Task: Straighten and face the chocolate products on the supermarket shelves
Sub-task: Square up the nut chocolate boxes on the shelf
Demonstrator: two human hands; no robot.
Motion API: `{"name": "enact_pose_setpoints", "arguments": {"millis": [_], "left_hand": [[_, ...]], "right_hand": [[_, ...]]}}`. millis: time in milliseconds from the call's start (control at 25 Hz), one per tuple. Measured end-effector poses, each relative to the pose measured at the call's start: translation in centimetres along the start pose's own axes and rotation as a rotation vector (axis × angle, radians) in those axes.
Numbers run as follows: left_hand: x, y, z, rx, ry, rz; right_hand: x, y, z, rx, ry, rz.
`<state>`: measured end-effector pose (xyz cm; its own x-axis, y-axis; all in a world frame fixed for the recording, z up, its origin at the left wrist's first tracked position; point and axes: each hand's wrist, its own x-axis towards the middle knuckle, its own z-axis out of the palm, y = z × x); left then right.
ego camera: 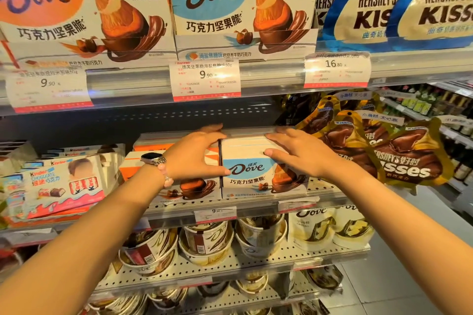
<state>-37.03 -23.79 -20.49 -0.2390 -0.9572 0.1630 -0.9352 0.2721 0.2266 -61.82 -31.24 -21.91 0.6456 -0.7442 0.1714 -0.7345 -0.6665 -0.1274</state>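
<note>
A blue-and-white Dove box [252, 176] stands at the front of the middle shelf [256, 203], beside an orange Dove box [189, 188] on its left. My left hand [197, 153] grips the blue box's left top edge, thumb on its front face and fingers over the top. My right hand [299, 153] lies across the box's right top, fingers spread over it and thumb against the upper front. More Dove boxes are stacked behind, partly hidden by my hands.
Large Dove display boxes [243, 7] and Hershey's Kisses bags [399, 2] fill the upper shelf. Gold-brown Kisses bags [404, 158] hang to the right, Kinder boxes [56, 186] lie to the left, Dove cups [207, 240] sit below.
</note>
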Motion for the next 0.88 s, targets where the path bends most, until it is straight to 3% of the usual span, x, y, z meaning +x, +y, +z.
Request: {"name": "enact_pose_setpoints", "arguments": {"millis": [160,400,640,880], "left_hand": [[-1.4,-1.4,-0.9,-0.013,-0.046,0.019],[-3.4,-5.5,-3.3,0.079,-0.205,-0.174],[-4.1,-5.2,-2.0,0.082,-0.09,-0.125],[-5.3,-5.4,-1.5,0.159,-0.159,-0.129]], "right_hand": [[0.4,0.1,-1.0,0.016,-0.086,-0.005],[2.2,-2.1,-0.8,-0.031,-0.194,-0.1],[2.9,-2.3,0.1,-0.027,-0.204,-0.136],[2.8,-1.9,-0.1,0.025,-0.222,-0.156]]}}
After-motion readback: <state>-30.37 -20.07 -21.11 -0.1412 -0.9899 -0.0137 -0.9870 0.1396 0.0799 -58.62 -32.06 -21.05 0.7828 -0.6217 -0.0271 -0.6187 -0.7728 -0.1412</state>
